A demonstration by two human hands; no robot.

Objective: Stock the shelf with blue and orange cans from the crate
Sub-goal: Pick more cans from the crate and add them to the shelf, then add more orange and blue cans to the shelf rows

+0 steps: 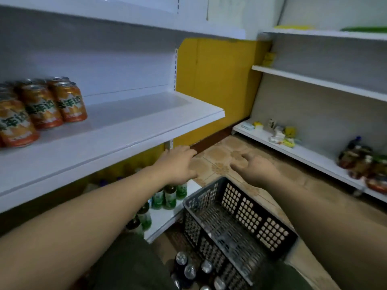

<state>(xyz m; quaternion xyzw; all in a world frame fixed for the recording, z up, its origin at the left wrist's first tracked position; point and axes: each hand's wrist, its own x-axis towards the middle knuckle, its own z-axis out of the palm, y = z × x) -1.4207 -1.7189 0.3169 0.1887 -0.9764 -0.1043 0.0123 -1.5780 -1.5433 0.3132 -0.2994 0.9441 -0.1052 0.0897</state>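
Both hands, left and right, reach empty with fingers apart above the crate; orange cans stand on the shelf.

Orange cans upright on white shelf; dark cans in grey crate

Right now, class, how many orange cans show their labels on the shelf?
3, front row, left on the shelf: nearest orange can, middle orange can, farthest orange can. Others stand half-hidden behind.

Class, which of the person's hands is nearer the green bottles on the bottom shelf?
Left. The left hand hangs just above the green bottles; the right hand is off to their right, above the crate.
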